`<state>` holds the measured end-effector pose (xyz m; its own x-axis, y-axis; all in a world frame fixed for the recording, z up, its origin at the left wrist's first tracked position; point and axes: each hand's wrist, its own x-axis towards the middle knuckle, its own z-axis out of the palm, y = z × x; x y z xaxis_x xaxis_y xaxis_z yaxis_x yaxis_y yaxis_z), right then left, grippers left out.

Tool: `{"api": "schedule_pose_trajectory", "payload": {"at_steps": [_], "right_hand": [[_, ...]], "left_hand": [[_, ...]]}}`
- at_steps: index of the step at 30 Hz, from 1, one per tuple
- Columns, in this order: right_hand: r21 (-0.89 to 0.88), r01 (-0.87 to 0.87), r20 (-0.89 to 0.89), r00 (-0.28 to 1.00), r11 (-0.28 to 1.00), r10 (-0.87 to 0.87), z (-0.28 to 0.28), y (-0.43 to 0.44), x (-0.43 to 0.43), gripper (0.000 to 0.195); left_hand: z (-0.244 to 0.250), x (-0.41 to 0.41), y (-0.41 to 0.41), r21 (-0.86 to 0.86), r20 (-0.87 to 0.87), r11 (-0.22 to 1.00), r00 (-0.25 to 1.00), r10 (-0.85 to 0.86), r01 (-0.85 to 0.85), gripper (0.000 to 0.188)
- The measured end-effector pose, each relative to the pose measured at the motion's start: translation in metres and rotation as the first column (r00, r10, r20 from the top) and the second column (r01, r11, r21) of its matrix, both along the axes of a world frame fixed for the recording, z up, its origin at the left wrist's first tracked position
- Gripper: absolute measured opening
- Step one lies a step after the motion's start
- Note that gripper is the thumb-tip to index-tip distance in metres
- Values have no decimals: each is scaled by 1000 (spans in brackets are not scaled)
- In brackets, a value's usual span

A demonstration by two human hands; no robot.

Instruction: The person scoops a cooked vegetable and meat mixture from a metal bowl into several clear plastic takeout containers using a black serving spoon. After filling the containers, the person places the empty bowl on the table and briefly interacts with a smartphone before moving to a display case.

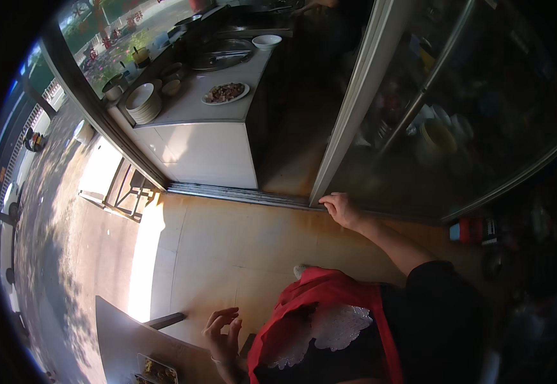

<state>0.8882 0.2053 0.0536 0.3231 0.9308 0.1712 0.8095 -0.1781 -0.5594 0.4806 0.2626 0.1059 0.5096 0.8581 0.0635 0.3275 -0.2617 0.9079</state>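
My right hand (340,209) reaches forward with its fingers curled at the edge of a metal-framed sliding glass door (348,127). The fingertips hook the upright frame low in the view, near the floor track (240,193). Nothing is in my left hand (221,331), which hangs low beside a red apron (316,283) with its fingers bent and apart. Through the doorway, a tiled counter (196,144) carries an oval plate of chopped meat (225,93). A stack of white plates (143,104) stands at its left side.
A table (129,331) with a metal tray of food (157,369) stands at lower left. Farther along the counter are a white bowl (267,42) and a round metal pan (222,54). Someone's forearm (317,5) shows at the top. Left, a metal-legged stool (129,189) stands outside.
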Motion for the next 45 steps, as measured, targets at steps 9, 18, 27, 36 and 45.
{"api": "schedule_pose_trajectory", "payload": {"at_steps": [9,18,27,36,45], "right_hand": [[172,67,-97,994,983,-51,57,193,160,13],[-14,918,-340,368,396,-865,-80,324,445,37],[230,973,-70,52,35,-996,7,230,691,89],[265,961,-313,167,83,-935,24,219,722,36],[51,997,-892,73,62,-446,-2,209,728,47]], "left_hand": [[137,59,241,534,840,779,-105,-532,329,24],[41,385,534,-381,896,796,402,190,471,62],[60,639,567,-378,197,589,683,-703,715,28],[1,894,623,-514,-45,552,622,-782,657,10],[-63,1169,572,-397,245,171,283,-927,902,17]]}}
